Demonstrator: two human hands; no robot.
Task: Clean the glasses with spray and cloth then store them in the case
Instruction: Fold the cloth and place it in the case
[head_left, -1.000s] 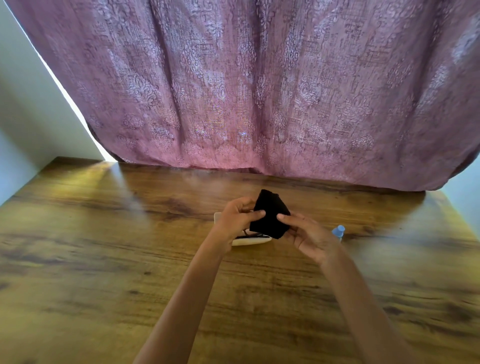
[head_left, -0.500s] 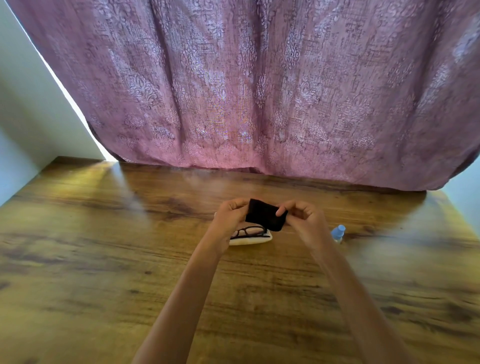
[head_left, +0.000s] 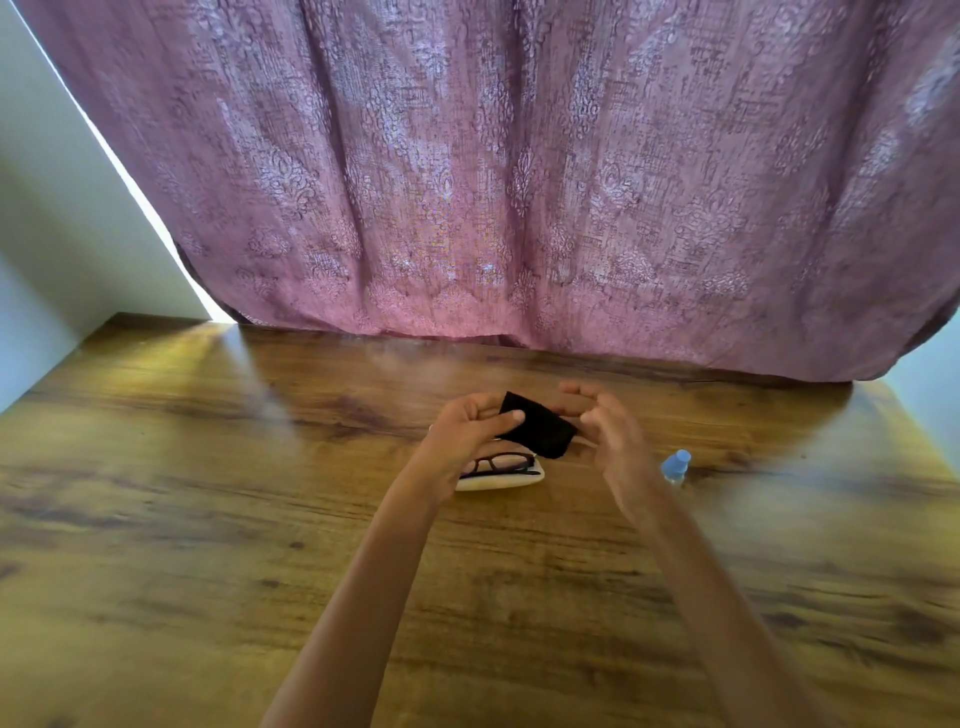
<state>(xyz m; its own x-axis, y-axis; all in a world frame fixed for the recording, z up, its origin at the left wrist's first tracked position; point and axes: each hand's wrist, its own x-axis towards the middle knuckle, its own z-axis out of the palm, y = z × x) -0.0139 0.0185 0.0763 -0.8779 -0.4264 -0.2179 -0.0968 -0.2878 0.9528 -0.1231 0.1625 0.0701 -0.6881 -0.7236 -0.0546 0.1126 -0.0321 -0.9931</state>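
Readying cloth (head_left: 537, 431): my left hand (head_left: 462, 431) pinching its end, right hand (head_left: 615, 441) blurred, grip unclear; next, lift glasses (head_left: 501, 462) off case (head_left: 498, 480)

Worktop (head_left: 208, 519): brown wood grain with dark knots and streaks, glossy. It fills the lower half of the view, and a pale sheen lies across its far left corner.
Curtain (head_left: 519, 182): mauve-pink with a woven floral pattern. It hangs in folds along the far edge for nearly the full width, its hem at worktop level.
Wall (head_left: 52, 234): pale and plain, beyond the left edge. A smaller patch shows past the far right corner.
Light strip (head_left: 130, 176): thin, bright and slanting, between the wall and the curtain's left side.
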